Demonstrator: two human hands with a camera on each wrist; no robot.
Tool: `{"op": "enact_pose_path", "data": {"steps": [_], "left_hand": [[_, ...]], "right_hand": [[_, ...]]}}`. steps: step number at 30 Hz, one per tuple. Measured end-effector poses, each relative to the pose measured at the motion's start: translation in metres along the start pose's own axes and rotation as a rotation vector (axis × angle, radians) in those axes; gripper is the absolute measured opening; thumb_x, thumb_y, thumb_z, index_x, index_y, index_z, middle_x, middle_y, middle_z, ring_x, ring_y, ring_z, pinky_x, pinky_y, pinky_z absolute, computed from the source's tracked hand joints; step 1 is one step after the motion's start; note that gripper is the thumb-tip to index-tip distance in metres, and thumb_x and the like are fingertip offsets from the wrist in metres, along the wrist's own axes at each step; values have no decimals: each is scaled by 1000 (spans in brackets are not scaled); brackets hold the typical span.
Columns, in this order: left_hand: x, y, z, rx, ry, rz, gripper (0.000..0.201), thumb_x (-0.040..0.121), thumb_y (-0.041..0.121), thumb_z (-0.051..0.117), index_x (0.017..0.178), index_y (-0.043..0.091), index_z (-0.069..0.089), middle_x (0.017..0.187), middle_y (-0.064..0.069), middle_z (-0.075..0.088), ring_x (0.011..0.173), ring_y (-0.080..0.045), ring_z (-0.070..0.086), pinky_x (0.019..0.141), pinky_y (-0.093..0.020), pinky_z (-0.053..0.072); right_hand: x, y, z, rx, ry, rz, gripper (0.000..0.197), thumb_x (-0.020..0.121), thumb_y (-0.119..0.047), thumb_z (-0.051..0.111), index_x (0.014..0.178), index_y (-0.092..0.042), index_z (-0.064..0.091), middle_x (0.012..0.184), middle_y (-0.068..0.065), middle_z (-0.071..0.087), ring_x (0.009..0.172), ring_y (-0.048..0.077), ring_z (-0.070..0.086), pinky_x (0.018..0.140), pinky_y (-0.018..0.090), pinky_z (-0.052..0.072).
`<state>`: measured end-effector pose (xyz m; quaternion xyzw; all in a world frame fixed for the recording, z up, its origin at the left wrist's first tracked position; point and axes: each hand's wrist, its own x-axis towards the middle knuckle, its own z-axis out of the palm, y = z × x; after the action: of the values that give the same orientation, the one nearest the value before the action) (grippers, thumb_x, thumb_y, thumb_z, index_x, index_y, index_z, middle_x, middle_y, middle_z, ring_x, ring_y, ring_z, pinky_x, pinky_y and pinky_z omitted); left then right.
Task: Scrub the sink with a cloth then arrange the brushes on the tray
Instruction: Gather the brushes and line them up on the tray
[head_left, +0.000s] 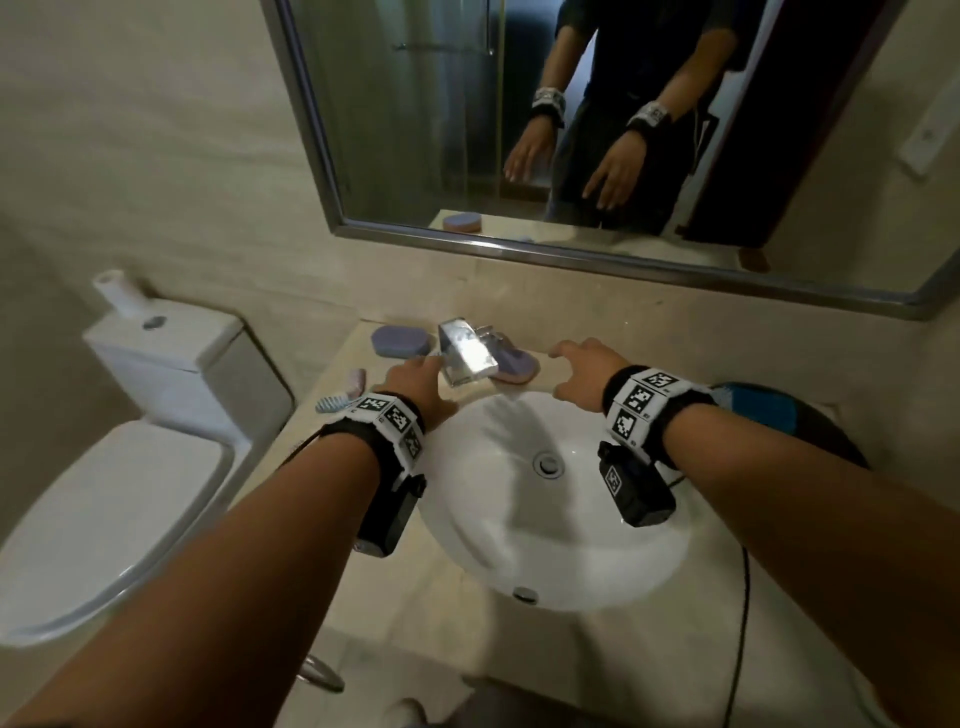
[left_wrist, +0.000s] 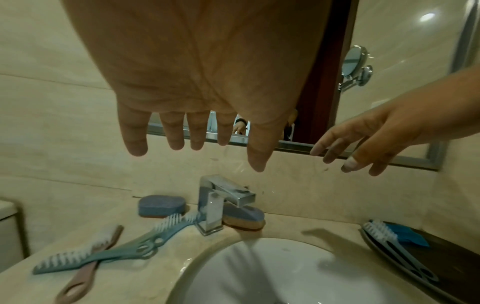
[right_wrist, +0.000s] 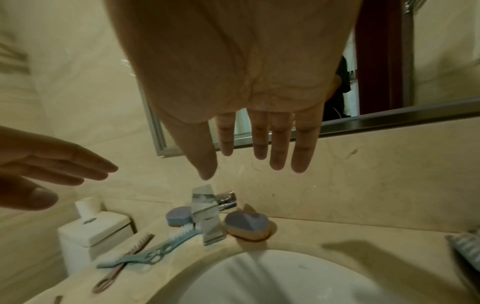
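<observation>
The white sink (head_left: 483, 551) lies below both hands. My left hand (head_left: 415, 376) hovers by the chrome tap (head_left: 465, 353), fingers straight, holding nothing. My right hand (head_left: 571, 371) hovers right of the tap, fingers spread and empty. On the counter to the left, two teal brushes (left_wrist: 103, 255) cross a pink brush (left_wrist: 88, 265). A purple scrub brush with a wooden base (left_wrist: 245, 218) sits behind the tap. The dark tray (left_wrist: 446, 265) at the right holds a teal brush (left_wrist: 394, 246) and a blue cloth (left_wrist: 411, 236).
A purple block sponge (head_left: 400, 340) sits at the back left of the counter. The toilet (head_left: 124, 493) and its cistern (head_left: 176, 343) stand to the left. A wall mirror (head_left: 571, 130) hangs above the counter. A black cable (head_left: 740, 623) hangs along the right front.
</observation>
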<state>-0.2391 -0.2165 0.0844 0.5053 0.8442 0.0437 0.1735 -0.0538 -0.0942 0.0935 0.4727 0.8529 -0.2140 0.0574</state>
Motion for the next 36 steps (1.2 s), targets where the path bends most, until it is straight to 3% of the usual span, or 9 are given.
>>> {"op": "enact_pose_path", "data": {"steps": [5,9,14,19,24,28,36], "left_hand": [[2,-47,-11,-38,-6,-52,69,85,32,64,144,19,30,144,-12,40,126,-33,46,103,-43,40],[17,-106,-15,-38,-45,-97,67,85,34,62,143,17,31,145,-12,38,130,-32,41,105,-44,39],[47,-190,-13,-29,-127,-101,74,86,31,64,147,17,24,150,-12,31,134,-31,36,108,-38,35],[76,-246,-4,-11,-235,-62,74,87,33,61,148,17,21,152,-12,28,137,-31,33,110,-39,32],[94,-271,8,-37,-290,-23,67,85,29,63,142,15,31,144,-14,37,131,-34,39,108,-41,35],[105,-282,19,-45,-326,-34,67,86,31,62,143,16,28,146,-13,35,133,-33,38,110,-41,33],[147,-276,47,-151,-285,-21,68,86,32,60,145,19,28,145,-13,37,131,-33,40,107,-37,33]], "right_hand": [[17,-55,9,-40,-10,-72,56,86,-34,59,137,-21,39,134,15,41,118,34,49,97,35,42],[47,-107,25,-53,-23,-121,50,84,-25,61,131,-19,47,134,8,46,119,30,49,96,31,42],[93,-166,65,-47,-115,-78,57,86,-23,61,138,-22,39,138,12,44,118,31,51,90,30,43],[126,-210,100,-26,-190,-9,53,90,-26,57,138,-19,38,138,12,45,122,31,49,95,35,43],[140,-230,133,1,-220,38,52,85,-23,62,134,-17,44,134,11,50,119,27,51,94,31,43],[153,-236,145,7,-233,34,50,86,-19,62,132,-14,45,134,11,51,120,26,50,94,27,41],[195,-237,183,52,-174,-86,37,86,-9,53,123,-14,56,125,11,56,117,29,52,102,35,41]]}}
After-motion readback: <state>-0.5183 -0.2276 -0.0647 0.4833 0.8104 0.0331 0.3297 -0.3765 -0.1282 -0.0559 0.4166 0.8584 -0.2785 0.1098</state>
